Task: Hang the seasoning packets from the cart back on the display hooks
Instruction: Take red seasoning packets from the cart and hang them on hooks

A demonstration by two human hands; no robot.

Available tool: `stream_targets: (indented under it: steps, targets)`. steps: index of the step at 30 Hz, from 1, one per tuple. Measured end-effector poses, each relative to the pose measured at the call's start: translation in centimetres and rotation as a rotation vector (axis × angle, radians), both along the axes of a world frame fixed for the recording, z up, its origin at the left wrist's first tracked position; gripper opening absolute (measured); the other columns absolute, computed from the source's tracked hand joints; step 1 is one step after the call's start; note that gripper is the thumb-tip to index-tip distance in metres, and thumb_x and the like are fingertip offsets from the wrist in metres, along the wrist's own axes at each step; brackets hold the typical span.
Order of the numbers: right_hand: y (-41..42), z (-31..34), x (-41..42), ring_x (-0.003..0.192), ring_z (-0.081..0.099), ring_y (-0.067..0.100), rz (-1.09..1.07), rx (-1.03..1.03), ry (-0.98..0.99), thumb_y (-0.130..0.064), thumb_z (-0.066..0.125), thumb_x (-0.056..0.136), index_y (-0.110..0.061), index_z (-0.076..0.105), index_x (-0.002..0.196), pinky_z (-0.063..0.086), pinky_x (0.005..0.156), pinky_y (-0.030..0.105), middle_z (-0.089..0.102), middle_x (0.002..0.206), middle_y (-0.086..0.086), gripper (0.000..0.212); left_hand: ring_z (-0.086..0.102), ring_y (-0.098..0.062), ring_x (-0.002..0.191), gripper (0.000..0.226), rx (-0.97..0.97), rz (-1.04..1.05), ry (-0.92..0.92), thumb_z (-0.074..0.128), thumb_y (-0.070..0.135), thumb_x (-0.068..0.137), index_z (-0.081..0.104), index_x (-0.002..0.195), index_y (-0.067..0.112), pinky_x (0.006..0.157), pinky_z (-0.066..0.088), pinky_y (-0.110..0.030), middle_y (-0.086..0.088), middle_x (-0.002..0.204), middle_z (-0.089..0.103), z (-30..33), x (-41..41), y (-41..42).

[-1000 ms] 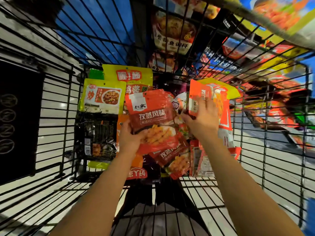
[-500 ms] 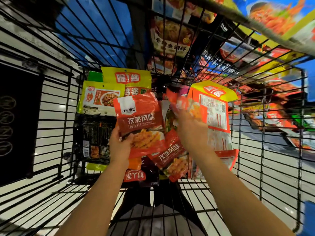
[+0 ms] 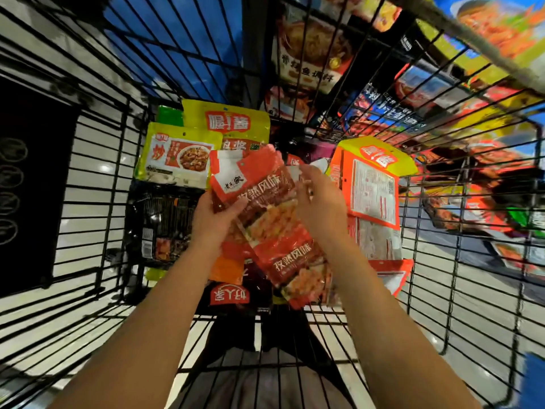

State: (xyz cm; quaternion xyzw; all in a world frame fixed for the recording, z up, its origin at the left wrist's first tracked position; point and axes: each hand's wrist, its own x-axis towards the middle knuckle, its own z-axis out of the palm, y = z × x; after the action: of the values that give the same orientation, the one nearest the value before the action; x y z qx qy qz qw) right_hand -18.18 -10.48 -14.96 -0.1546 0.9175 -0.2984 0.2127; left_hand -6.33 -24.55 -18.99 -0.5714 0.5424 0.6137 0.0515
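since a second ago our right hand (image 3: 320, 202) has let go of the orange packet it held and now comes in with fingers spread, holding nothing, just beside the red seasoning packets (image 3: 259, 199); our left hand (image 3: 213, 215) still has its grip round them, thumb across the front, and has tilted them over the cart (image 3: 97, 184) (more packets lie below); we judge the bunch is gathered but nothing is hung yet, the display hooks lying beyond the wire.
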Motion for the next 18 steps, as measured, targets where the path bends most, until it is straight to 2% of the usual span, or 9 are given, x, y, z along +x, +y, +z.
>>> stream_targets:
  steps: [1,3,5,6,8,10,13,15,18]
  targets:
    - [1.8,-0.5,-1.6,0.116,0.056,0.031,-0.012,0.093,0.005,-0.026,0.057,0.098,-0.013,0.053,0.135,0.04,0.091,0.035,0.062,0.123,0.009,0.04,0.056,-0.021,0.12,0.067,-0.054,-0.035,-0.022,0.081,0.032,0.079,0.051,0.138,0.022,0.099,0.049,-0.043,0.002,0.13,0.061,0.0,-0.4,0.2]
    - [5.7,-2.0,-3.9,0.128,0.046,0.031,-0.012,0.312,-0.109,-0.044,0.066,0.089,-0.018,0.042,0.143,0.038,0.102,0.04,0.052,0.136,0.01,0.065,0.054,-0.021,0.123,0.074,-0.126,-0.069,-0.051,0.084,0.028,0.076,0.047,0.14,0.021,0.106,0.044,-0.045,0.001,0.133,0.06,-0.4,-0.8,0.7]
    - [8.8,-3.2,-4.7,0.134,0.038,0.035,0.024,0.473,-0.206,-0.047,0.074,0.081,-0.015,0.034,0.148,0.035,0.108,0.044,0.041,0.146,0.016,0.084,0.056,-0.022,0.122,0.07,-0.173,-0.075,-0.068,0.082,0.03,0.079,0.049,0.139,0.022,0.106,0.044,-0.047,0.0,0.132,0.061,-1.2,-0.7,0.7]
    - [10.0,-4.0,-4.6,0.132,0.04,0.038,0.03,0.474,-0.199,-0.044,0.077,0.079,-0.01,0.036,0.146,0.036,0.106,0.044,0.043,0.143,0.02,0.085,0.057,-0.023,0.122,0.065,-0.2,-0.084,-0.066,0.079,0.034,0.081,0.051,0.138,0.022,0.105,0.045,-0.048,0.0,0.132,0.062,-1.5,-0.5,0.7]
    - [11.1,-4.9,-3.9,0.123,0.05,0.039,-0.023,0.399,-0.139,-0.033,0.076,0.082,-0.006,0.043,0.142,0.042,0.098,0.043,0.053,0.134,0.019,0.074,0.057,-0.025,0.123,0.057,-0.277,-0.141,-0.068,0.069,0.042,0.089,0.051,0.14,0.021,0.103,0.046,-0.048,-0.002,0.133,0.062,-1.8,-0.1,0.7]
    - [10.8,-4.9,-3.3,0.115,0.057,0.035,-0.103,0.387,-0.058,-0.032,0.064,0.092,-0.014,0.047,0.141,0.044,0.09,0.04,0.062,0.125,0.014,0.055,0.056,-0.028,0.124,0.056,-0.352,-0.211,-0.088,0.057,0.045,0.095,0.047,0.144,0.019,0.101,0.047,-0.046,-0.006,0.136,0.06,-1.9,0.1,0.6]
    - [10.2,-4.4,-2.5,0.097,0.061,0.039,-0.094,0.45,0.111,-0.028,0.045,0.102,-0.019,0.053,0.138,0.041,0.073,0.038,0.068,0.103,0.02,0.037,0.056,-0.032,0.122,0.051,-0.418,-0.268,-0.088,0.047,0.041,0.101,0.044,0.146,0.017,0.094,0.046,-0.04,-0.01,0.135,0.06,-1.5,0.0,0.7]
    - [10.1,-3.4,-2.2,0.091,0.061,0.042,-0.145,0.398,0.079,-0.023,0.041,0.104,-0.016,0.056,0.134,0.031,0.065,0.036,0.067,0.095,0.023,0.034,0.055,-0.031,0.123,0.052,-0.37,-0.251,-0.062,0.045,0.04,0.102,0.036,0.15,0.019,0.09,0.042,-0.035,-0.008,0.138,0.057,-1.1,-0.3,0.7]
    - [9.3,-1.7,-1.5,0.077,0.062,0.045,-0.108,0.313,0.179,-0.02,0.041,0.103,-0.007,0.062,0.123,0.027,0.06,0.033,0.066,0.083,0.026,0.031,0.049,-0.016,0.125,0.079,-0.191,-0.201,0.058,0.062,0.043,0.092,0.018,0.156,0.027,0.096,0.038,-0.03,0.003,0.145,0.049,-0.8,0.1,0.7]
